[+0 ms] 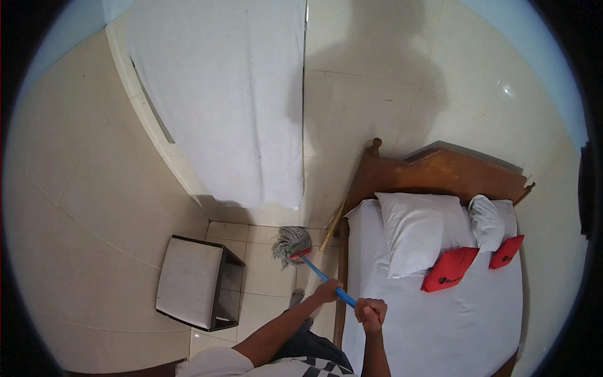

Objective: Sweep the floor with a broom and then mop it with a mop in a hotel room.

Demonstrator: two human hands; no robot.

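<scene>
My left hand (328, 290) is closed around the blue handle of a string mop (316, 270), partway down its length. Higher up, my right hand (371, 313) grips the same handle near its end, above the bed's edge. The handle slants down to a red clamp and a grey string mop head (289, 245), which rests on the tiled floor (266, 269) near the wall below a hanging white cloth (264, 141).
A small table with a pale top (188, 282) stands left of the mop. On the right is a bed with a wooden headboard (433, 172), white pillows (414, 231) and red cushions (451, 269). A thin yellowish stick (331, 228) leans beside the bed.
</scene>
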